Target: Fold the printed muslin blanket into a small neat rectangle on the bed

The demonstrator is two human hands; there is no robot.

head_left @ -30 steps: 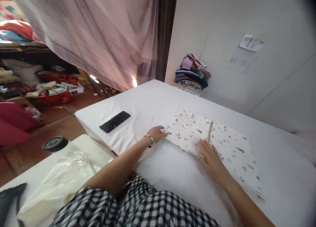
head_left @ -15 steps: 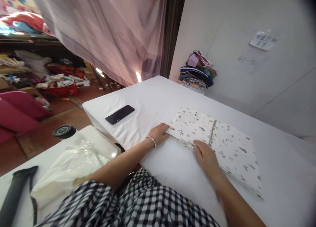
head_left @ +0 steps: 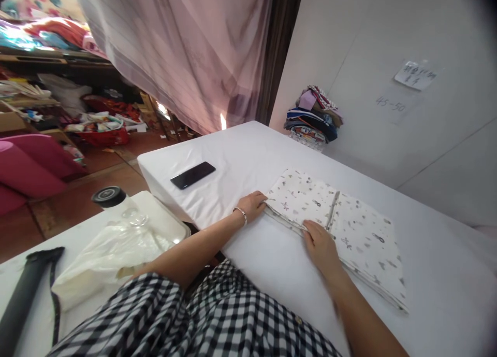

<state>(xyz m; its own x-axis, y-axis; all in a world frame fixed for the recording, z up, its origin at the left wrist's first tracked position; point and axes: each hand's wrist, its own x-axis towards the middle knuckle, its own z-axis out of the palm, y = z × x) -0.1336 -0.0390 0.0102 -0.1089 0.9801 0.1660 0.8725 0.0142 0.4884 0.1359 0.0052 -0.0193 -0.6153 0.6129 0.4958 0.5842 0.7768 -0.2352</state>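
A white printed cloth (head_left: pixel 297 194) with small grey and brown motifs lies folded flat in layers on the white-covered table (head_left: pixel 240 150). A narrow gap or fold line divides its left and right panels. My left hand (head_left: pixel 252 205), a bracelet at its wrist, grips the left panel's near left corner. Along the same near edge, my right hand (head_left: pixel 320 245) holds the cloth close to the dividing line, with fingertips partly hidden at the edge. Between the hands the layered edge looks slightly raised.
A black phone (head_left: pixel 193 175) lies left on the table. Folded clothes (head_left: pixel 311 117) are stacked by the wall. On the lower side surface are a black-lidded bottle (head_left: pixel 111 196), a pale plastic bag (head_left: pixel 104 261) and a dark long object (head_left: pixel 25 295). A pink curtain (head_left: pixel 186 46) hangs behind.
The view has shifted slightly. Both hands stay at the cloth's near edge, and the top layer between them appears lifted a little more.
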